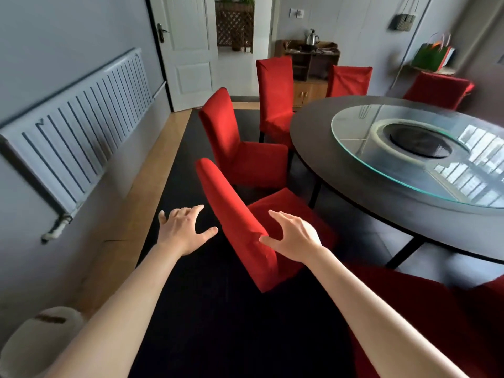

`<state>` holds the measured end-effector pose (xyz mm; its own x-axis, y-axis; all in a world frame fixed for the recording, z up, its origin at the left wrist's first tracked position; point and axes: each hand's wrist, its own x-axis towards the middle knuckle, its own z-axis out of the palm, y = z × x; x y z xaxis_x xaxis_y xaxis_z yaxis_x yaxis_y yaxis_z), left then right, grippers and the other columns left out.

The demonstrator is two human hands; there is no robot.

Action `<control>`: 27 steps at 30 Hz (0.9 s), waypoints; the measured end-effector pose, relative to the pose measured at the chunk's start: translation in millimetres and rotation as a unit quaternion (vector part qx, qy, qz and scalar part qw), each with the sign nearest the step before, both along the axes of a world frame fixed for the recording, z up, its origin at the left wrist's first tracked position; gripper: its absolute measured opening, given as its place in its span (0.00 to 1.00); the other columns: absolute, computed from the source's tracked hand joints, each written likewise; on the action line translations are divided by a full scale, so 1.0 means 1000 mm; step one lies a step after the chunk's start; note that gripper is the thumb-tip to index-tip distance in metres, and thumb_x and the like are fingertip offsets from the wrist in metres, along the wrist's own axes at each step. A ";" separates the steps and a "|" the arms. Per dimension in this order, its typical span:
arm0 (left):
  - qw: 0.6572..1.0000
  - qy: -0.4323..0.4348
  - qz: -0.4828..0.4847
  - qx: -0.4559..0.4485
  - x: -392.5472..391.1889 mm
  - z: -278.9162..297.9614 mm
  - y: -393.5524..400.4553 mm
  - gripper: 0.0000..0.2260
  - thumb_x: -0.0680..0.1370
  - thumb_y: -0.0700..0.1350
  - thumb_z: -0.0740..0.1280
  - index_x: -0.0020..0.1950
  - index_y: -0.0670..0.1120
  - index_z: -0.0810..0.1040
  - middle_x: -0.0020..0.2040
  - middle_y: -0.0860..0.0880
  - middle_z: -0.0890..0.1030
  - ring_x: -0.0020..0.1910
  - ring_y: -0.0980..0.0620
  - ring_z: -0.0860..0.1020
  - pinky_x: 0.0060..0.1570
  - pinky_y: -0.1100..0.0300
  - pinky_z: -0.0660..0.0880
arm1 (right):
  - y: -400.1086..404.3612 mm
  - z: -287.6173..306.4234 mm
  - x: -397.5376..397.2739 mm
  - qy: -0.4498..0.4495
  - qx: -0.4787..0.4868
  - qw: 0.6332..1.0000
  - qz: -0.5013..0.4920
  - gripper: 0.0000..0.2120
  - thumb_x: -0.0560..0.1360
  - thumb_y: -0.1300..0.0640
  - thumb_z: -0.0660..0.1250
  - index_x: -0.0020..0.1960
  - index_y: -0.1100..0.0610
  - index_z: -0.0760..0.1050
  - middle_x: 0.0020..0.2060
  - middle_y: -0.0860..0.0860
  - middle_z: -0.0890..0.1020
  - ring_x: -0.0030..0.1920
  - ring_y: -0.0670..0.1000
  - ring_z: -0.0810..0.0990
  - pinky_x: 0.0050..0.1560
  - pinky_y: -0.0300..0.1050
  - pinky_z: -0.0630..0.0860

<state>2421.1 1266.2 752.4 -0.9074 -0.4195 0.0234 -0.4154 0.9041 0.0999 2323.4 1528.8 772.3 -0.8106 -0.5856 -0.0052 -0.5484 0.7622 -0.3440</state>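
The nearest chair (234, 211), in a red cloth cover, stands on the dark carpet (218, 323) close to its left edge, its seat turned toward the near-left rim of the round table (313, 137) but not tucked under it; its back leans toward the camera. Both hands reach for that back. The left hand (182, 230) is open with fingers spread, just beside the back's left face and apart from it; the right hand (293, 237) is open too, fingers straight over the seat side, thumb at the back's top edge and seemingly touching the cloth, gripping nothing. The step looks like taking hold of the back to shift the chair. To do it well, close both hands at the same height near the top corners, thumbs behind and fingers in front; squeeze through to the frame, since a loose cover will likely slide or bunch; keep the pull even so the chair does not twist; steer clear of the next chair (245, 159) and the table's rim.
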 end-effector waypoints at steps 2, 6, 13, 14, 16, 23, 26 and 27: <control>1.000 -0.002 0.001 0.008 -0.008 -0.005 -0.029 0.36 0.72 0.73 0.55 0.76 0.56 0.59 0.72 0.50 0.68 0.72 0.48 0.64 0.71 0.41 0.53 | -0.029 -0.003 -0.004 -0.003 0.016 1.000 -0.002 0.39 0.71 0.32 0.64 0.76 0.48 0.60 0.72 0.50 0.69 0.71 0.51 0.67 0.67 0.49 0.67; 1.000 -0.023 -0.017 0.007 -0.028 -0.013 -0.091 0.36 0.72 0.72 0.55 0.76 0.56 0.58 0.72 0.50 0.68 0.72 0.48 0.64 0.72 0.40 0.52 | -0.080 -0.012 -0.010 0.000 0.023 0.999 -0.030 0.39 0.71 0.32 0.64 0.76 0.48 0.59 0.73 0.51 0.67 0.73 0.51 0.65 0.68 0.49 0.65; 0.994 -0.031 -0.102 0.026 -0.064 -0.009 -0.178 0.36 0.73 0.71 0.56 0.76 0.55 0.57 0.73 0.48 0.67 0.73 0.47 0.63 0.72 0.40 0.50 | -0.152 -0.026 0.011 -0.006 0.032 0.990 -0.139 0.39 0.73 0.36 0.65 0.77 0.50 0.56 0.71 0.52 0.70 0.71 0.52 0.67 0.68 0.49 0.65; 0.992 -0.031 -0.120 0.025 -0.070 -0.008 -0.185 0.36 0.73 0.71 0.56 0.76 0.55 0.58 0.73 0.48 0.67 0.73 0.46 0.63 0.72 0.39 0.50 | -0.160 -0.029 0.015 -0.005 0.029 0.987 -0.157 0.38 0.73 0.36 0.65 0.77 0.50 0.57 0.70 0.52 0.71 0.71 0.52 0.68 0.68 0.50 0.65; 0.988 -0.029 -0.148 0.025 -0.084 -0.006 -0.196 0.36 0.73 0.71 0.57 0.76 0.55 0.58 0.72 0.48 0.68 0.72 0.46 0.63 0.71 0.39 0.50 | -0.174 -0.033 0.018 -0.002 0.033 0.982 -0.185 0.37 0.73 0.37 0.64 0.77 0.50 0.57 0.70 0.52 0.71 0.71 0.53 0.68 0.69 0.51 0.64; 0.968 -0.012 -0.249 0.035 -0.144 -0.016 -0.202 0.36 0.73 0.70 0.58 0.76 0.54 0.60 0.72 0.48 0.69 0.72 0.47 0.64 0.71 0.39 0.51 | -0.189 -0.035 0.007 -0.031 0.051 0.959 -0.276 0.39 0.73 0.36 0.64 0.78 0.49 0.55 0.75 0.54 0.64 0.76 0.54 0.59 0.74 0.56 0.54; 0.957 0.009 -0.288 0.032 -0.173 -0.024 -0.192 0.35 0.73 0.69 0.60 0.75 0.53 0.62 0.72 0.49 0.68 0.72 0.47 0.62 0.71 0.39 0.51 | -0.190 -0.044 -0.005 -0.040 0.052 0.952 -0.298 0.39 0.73 0.36 0.64 0.78 0.49 0.56 0.75 0.54 0.64 0.76 0.54 0.59 0.74 0.56 0.53; 0.952 0.013 -0.304 0.028 -0.183 -0.027 -0.187 0.35 0.73 0.69 0.60 0.75 0.53 0.62 0.73 0.49 0.67 0.73 0.47 0.62 0.71 0.40 0.51 | -0.189 -0.046 -0.010 -0.042 0.049 0.949 -0.309 0.39 0.73 0.36 0.64 0.78 0.49 0.56 0.75 0.54 0.64 0.76 0.54 0.59 0.74 0.56 0.53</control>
